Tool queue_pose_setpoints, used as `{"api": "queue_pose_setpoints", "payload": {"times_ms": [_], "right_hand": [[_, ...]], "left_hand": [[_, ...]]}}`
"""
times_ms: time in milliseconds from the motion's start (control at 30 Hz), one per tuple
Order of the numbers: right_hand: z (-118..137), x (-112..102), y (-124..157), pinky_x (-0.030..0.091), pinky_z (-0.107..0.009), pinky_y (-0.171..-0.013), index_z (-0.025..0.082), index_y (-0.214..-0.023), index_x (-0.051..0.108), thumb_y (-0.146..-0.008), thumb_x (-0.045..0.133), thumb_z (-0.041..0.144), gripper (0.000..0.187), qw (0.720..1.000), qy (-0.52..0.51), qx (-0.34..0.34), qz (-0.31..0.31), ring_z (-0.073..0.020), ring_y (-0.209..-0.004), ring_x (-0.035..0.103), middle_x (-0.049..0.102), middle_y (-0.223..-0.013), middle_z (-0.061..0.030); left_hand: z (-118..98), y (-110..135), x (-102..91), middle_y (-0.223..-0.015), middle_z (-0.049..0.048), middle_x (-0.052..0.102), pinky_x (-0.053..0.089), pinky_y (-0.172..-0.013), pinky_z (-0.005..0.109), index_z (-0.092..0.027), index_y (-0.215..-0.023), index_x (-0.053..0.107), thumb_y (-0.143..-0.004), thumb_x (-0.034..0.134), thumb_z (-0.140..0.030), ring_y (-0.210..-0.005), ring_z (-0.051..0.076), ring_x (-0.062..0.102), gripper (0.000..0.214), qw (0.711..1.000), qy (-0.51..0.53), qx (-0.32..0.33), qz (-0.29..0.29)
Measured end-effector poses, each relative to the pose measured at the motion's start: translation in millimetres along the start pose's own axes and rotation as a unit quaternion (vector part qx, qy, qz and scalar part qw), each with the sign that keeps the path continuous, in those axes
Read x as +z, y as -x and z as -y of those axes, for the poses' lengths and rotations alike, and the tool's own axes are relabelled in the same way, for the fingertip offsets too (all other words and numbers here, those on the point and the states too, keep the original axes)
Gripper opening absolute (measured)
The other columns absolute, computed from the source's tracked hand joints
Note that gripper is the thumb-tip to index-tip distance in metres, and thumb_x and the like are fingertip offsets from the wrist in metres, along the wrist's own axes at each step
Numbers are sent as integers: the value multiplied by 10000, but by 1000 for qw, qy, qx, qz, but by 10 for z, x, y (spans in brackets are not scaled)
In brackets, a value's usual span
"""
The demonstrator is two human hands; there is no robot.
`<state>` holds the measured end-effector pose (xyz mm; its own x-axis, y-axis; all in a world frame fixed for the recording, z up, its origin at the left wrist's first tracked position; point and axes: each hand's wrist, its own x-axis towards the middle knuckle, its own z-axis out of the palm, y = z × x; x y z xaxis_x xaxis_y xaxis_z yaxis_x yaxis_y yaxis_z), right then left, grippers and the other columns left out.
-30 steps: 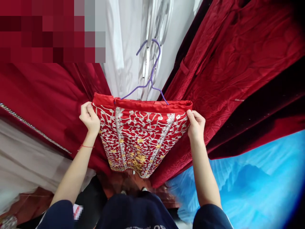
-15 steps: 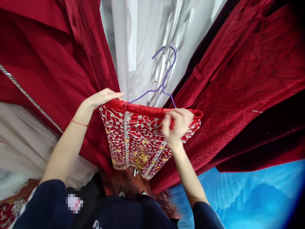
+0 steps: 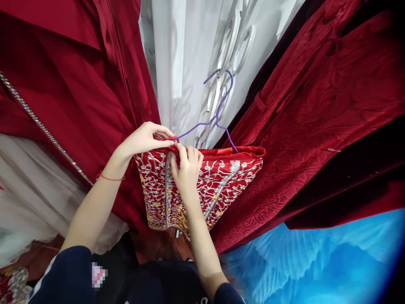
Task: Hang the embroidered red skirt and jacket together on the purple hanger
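A red skirt [image 3: 218,177] with silver and gold embroidery hangs in front of me from a purple wire hanger [image 3: 218,114]. The hanger's lower part is inside the skirt's red satin waistband [image 3: 228,154]. My left hand [image 3: 148,137] pinches the waistband at its left part, close to the hanger's left shoulder. Right beside it, my right hand [image 3: 186,166] has its fingers closed at the waistband from the front, thumb on the embroidery. Both hands nearly meet there. The fingers cover the spot where hanger and cloth come together.
Dark red garments [image 3: 79,84] hang at the left, one with a sparkling trim. More red patterned cloth [image 3: 316,126] hangs at the right. Behind the hanger stands a white ornamental panel [image 3: 171,50]. Blue pleated fabric [image 3: 332,257] lies at lower right.
My right hand has moved left along the waistband, from its right part to beside my left hand. My left hand has shifted slightly right, its fingers now at the hanger's left shoulder.
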<state>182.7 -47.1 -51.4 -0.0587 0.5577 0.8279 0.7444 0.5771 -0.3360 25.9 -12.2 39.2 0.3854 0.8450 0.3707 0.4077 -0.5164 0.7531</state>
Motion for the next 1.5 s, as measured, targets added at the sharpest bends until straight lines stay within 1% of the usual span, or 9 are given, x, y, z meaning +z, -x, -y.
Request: {"api": "queue_pose_setpoints", "payload": {"times_ms": [200,400,667,967,1067,1167,1300,1400,1500], "right_hand": [[35,-30,148,352,-405,-1025,166,-1267,585,-999,487,284,309,999,-28,20,-7,-224,-1090,545,673,-1157,-100],[61,-110,405,317,-415,-1113,179,-1409,467,-990,483,236,424,999,-44,-5,6,-217,-1311,492,594,-1376,-125],[99,-108,412,303,-418,-1117,186,-1412,455,-976,488,232,440,999,-47,0,10,-220,-1346,481,584,-1400,-127],[204,-67,514,301,-510,-1127,252,-1275,593,-915,504,258,370,996,-88,11,-29,-283,-1396,395,475,-1473,-108],[235,-120,541,281,-534,-1151,280,-1075,686,-894,555,247,225,995,-97,-5,-18,-298,-1451,314,425,-1523,-53],[297,-153,627,300,-537,-1140,271,-944,712,-901,572,206,161,994,-96,4,-54,-295,-1427,337,439,-1494,-48],[321,-103,881,450,-452,-988,269,-990,704,-913,570,189,174,979,-135,103,-115,-236,-1151,553,591,-1190,-76],[286,-48,1061,520,-353,-842,245,-995,671,-945,521,204,163,953,-256,147,-73,-188,-914,641,664,-956,-43],[251,-61,1154,544,-353,-860,239,-1047,669,-980,465,270,217,920,-358,158,-2,-199,-936,684,717,-986,-58]], "left_hand": [[19,144,97,-939,70,796,599,-849,343,-176,-964,801,-786,754,-423,-864,226,747,309,995,-23,8,-92],[-18,198,133,-914,84,791,608,-836,358,-150,-981,775,-769,770,-438,-850,231,749,358,996,16,-7,-89],[-20,391,393,-1026,66,751,579,-876,290,-166,-1120,649,-858,688,-285,-951,175,724,290,963,-21,116,-244],[169,962,704,-1091,66,682,540,-968,311,-218,-1157,626,-835,699,-174,-1027,182,676,333,956,31,238,-168],[395,1242,880,-962,66,687,576,-791,304,-209,-1097,678,-817,735,-299,-843,187,682,300,945,152,201,-209],[627,1446,1014,-833,48,692,448,-454,233,-203,-1115,673,-880,602,-548,-517,118,567,423,896,357,113,-240],[870,1540,1129,-444,-10,517,463,-541,254,-187,-1079,677,-902,437,-685,-583,196,608,581,836,488,-11,-252],[972,1559,1233,-425,-16,503,483,-622,289,-175,-1048,676,-892,462,-694,-601,210,614,583,864,448,-97,-211],[977,1552,1343,-542,-9,588,502,-726,315,-181,-1034,663,-908,538,-601,-619,193,624,455,903,352,-118,-218]]}}
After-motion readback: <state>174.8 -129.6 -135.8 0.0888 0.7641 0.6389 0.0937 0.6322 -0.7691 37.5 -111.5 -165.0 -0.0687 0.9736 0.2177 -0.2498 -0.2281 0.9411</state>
